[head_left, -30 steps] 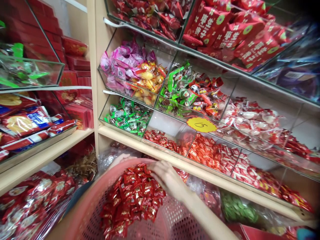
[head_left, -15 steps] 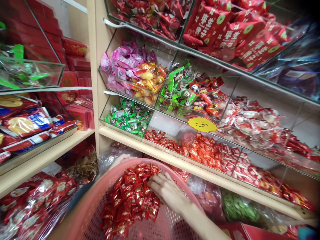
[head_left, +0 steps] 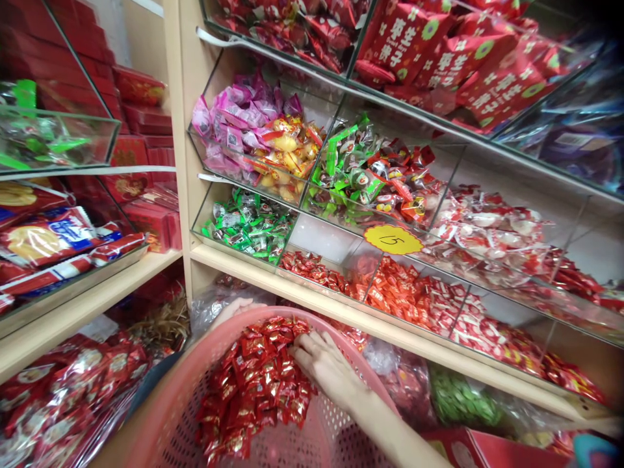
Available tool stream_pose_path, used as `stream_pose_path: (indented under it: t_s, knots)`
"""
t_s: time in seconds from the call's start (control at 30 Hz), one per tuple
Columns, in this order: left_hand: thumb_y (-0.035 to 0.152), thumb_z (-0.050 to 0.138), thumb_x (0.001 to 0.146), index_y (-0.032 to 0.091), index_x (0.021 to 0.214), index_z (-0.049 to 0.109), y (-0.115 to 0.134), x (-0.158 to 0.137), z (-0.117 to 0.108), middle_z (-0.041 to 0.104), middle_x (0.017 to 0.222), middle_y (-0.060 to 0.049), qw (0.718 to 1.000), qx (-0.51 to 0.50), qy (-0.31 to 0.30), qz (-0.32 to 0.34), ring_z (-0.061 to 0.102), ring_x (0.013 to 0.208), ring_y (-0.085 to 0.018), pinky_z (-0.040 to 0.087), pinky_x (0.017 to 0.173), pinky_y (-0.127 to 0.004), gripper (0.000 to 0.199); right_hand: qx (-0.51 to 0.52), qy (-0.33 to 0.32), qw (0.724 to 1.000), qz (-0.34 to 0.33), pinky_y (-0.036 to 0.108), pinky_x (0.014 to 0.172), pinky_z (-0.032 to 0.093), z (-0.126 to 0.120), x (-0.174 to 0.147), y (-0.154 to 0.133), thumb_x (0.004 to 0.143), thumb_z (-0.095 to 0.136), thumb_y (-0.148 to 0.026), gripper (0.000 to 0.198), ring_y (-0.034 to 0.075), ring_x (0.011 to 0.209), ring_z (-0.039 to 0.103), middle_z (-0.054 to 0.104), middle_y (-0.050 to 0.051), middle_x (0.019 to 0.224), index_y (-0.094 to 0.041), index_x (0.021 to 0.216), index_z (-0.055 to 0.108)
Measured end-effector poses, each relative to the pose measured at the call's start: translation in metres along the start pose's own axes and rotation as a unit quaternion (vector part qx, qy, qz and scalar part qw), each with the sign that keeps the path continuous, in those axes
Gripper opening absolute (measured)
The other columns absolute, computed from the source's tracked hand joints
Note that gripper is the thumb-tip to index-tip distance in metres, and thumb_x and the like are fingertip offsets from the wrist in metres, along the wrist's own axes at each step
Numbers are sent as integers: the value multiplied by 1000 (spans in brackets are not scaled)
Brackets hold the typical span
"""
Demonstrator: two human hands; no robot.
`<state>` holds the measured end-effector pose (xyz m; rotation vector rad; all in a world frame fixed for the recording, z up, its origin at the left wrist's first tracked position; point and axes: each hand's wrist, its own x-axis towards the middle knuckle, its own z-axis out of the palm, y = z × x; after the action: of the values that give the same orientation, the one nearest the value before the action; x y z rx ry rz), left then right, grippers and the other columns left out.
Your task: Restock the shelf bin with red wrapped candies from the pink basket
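Note:
A pink plastic basket (head_left: 166, 396) with a perforated wall stands tilted in front of me, below the shelf. Inside it lies a heap of small red-and-gold wrapped candies (head_left: 258, 377). My left hand (head_left: 238, 309) is at the basket's far rim, closed on it, with part of its fingers hidden behind the rim. My right hand (head_left: 319, 357) reaches into the basket from the right. Its fingers are curled into the top of the candy heap, and the fingertips are partly hidden among the wrappers.
Clear bins on the wooden shelf (head_left: 244, 273) hold green-wrapped candies (head_left: 248, 224), pink packets (head_left: 238, 123) and small red candies (head_left: 316, 273). A yellow price tag (head_left: 392, 240) reads 15. Bagged sweets (head_left: 73, 390) lie at lower left, a red box (head_left: 492, 448) at lower right.
My right hand's fingers have curled further into the candies. The left hand stays at the rim. The view has shifted slightly.

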<state>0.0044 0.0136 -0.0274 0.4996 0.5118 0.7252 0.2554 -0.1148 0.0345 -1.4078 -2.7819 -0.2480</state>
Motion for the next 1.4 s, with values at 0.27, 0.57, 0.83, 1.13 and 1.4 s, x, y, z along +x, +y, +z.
stream_pose_path:
  t_s: [0.27,0.57,0.83,1.13,1.4]
  knots:
    - [27,62,95,15,91,89,1,4,-3,90,100,-13,999,16,35,-21,81,99,-33,60,106,-42,30,-26,31,999,-22,35,95,55,7,-2,-2,113,69,-19,8,19,97,70,78,1,110,-22,118,74]
    - [24,67,89,17,85,88,5,-4,7,90,101,-14,998,40,50,-6,81,114,-41,53,122,-49,23,-27,26,999,-31,34,99,55,9,-4,-2,114,67,-17,19,20,105,73,80,4,120,-22,130,75]
    - [28,67,89,16,86,89,7,-6,13,90,97,-13,998,29,48,-11,82,94,-33,61,109,-43,25,-18,-7,1000,-21,37,104,58,4,-3,-6,114,65,-15,26,21,111,73,80,6,127,-21,136,76]
    - [30,64,92,10,101,90,8,-3,4,91,110,-17,999,7,31,-37,84,104,-34,62,104,-40,34,-16,-37,999,13,40,109,59,3,1,-12,114,64,-16,29,23,118,73,78,9,131,-21,140,75]
    - [30,63,95,6,107,88,10,-3,2,89,116,-20,998,3,-38,-48,82,115,-40,58,113,-46,37,-23,-3,1000,15,41,110,58,10,-1,-14,110,69,-13,35,24,118,72,79,8,126,-24,143,75]
